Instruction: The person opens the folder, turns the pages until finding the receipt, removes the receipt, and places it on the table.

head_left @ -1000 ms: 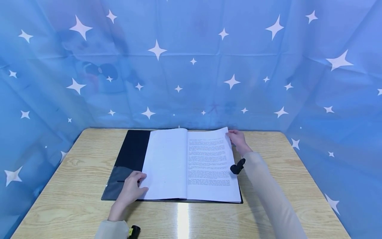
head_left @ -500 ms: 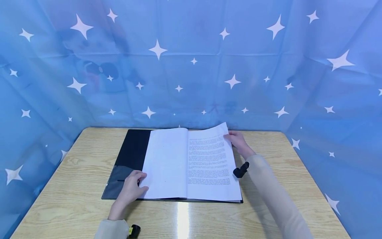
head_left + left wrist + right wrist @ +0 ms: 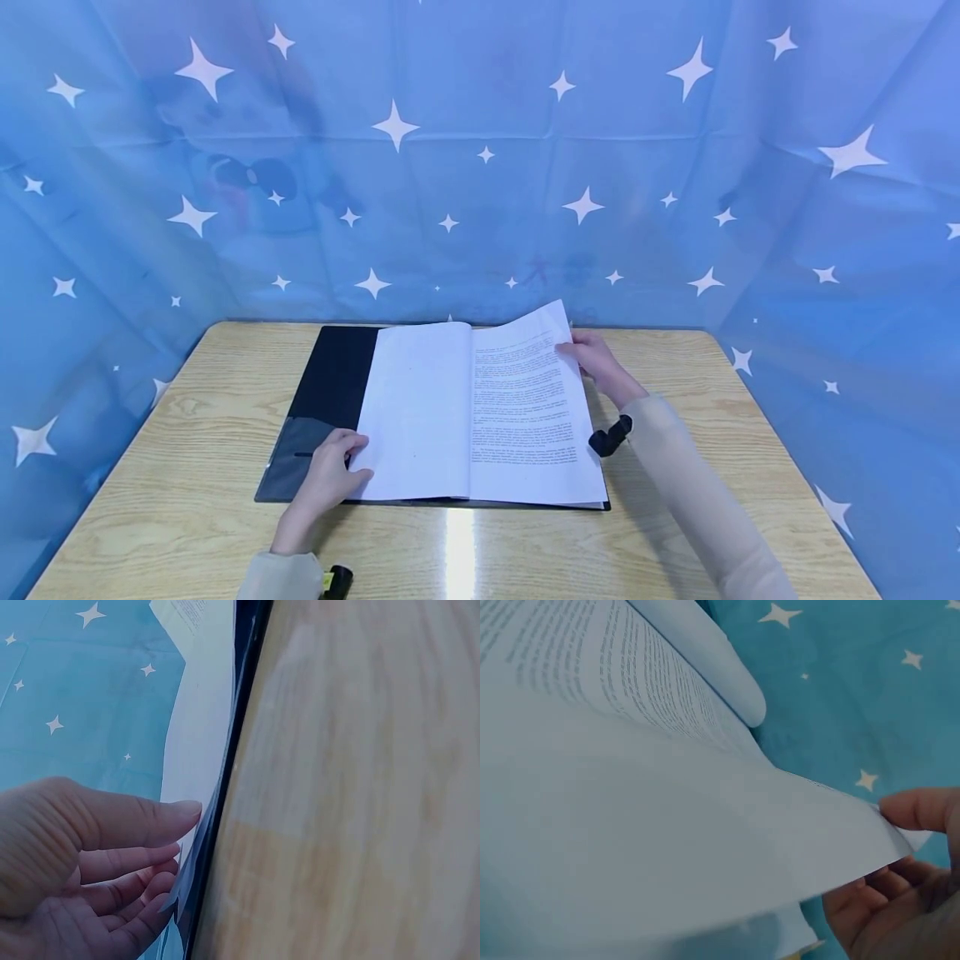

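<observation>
A thick stack of white sheets lies spread like an open book in a black folder [image 3: 345, 367]. My right hand [image 3: 600, 362] pinches the printed right page [image 3: 528, 400] near its far outer corner, which curves up off the stack. Close up in the right wrist view, the thumb [image 3: 922, 808] lies over the sheet's edge with the other fingers beneath. My left hand [image 3: 326, 475] rests at the outer edge of the blank left page [image 3: 416, 408], thumb and fingertips spread apart on it. The left wrist view shows its relaxed fingers [image 3: 127, 889] at the paper's edge.
The folder lies on a wood-grain table [image 3: 187, 433], near its far edge. A clear pocket [image 3: 296, 442] covers the folder's lower left part. Behind the table hangs a blue curtain [image 3: 480, 208] with white stars.
My right hand has drawn slightly toward me and now holds the page's outer edge, so the corner stands higher. My left hand has stayed in place.
</observation>
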### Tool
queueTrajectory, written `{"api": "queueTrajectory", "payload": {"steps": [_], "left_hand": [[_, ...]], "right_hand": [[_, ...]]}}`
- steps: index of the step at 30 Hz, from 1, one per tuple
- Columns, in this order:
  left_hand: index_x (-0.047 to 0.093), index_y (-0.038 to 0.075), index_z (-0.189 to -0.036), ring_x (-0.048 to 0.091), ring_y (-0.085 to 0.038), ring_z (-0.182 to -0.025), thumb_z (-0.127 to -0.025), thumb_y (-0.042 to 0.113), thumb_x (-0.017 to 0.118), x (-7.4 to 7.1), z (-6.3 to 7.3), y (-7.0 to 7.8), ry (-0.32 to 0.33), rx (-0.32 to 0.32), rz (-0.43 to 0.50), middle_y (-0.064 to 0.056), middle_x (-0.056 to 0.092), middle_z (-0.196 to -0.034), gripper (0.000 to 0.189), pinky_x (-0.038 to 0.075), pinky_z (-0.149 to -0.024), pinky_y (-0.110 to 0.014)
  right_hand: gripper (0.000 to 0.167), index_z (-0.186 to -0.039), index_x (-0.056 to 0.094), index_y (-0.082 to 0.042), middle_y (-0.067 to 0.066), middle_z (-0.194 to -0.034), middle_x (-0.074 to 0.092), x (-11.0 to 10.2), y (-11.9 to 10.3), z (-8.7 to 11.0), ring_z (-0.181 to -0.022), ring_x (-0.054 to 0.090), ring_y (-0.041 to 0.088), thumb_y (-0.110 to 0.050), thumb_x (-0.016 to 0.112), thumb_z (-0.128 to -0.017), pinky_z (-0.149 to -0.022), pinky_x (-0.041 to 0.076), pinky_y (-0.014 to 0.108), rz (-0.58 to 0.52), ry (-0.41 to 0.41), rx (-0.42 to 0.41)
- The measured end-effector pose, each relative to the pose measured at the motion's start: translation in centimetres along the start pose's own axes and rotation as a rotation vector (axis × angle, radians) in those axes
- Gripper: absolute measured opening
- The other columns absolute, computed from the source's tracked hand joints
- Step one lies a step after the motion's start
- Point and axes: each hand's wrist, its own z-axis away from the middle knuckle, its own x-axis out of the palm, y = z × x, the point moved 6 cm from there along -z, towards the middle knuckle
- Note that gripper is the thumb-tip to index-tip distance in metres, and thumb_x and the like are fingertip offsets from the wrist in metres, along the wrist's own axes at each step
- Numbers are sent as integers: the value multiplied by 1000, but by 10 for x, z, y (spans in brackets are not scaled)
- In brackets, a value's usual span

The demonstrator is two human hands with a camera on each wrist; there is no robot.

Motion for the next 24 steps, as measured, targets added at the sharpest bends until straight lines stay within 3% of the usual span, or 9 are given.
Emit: {"api": "queueTrajectory", "payload": {"steps": [24], "left_hand": [[64,-10,-105,56,-34,-100,-68,-4,75,-1,1,0,-8,-17,10,-20,56,-110,39,47,-86,-46]], "right_hand": [[41,-129,46,7,18,-114,61,11,-15,34,-84,64,16,-14,51,-94,-73,50,33,-45,-104,-57]]}}
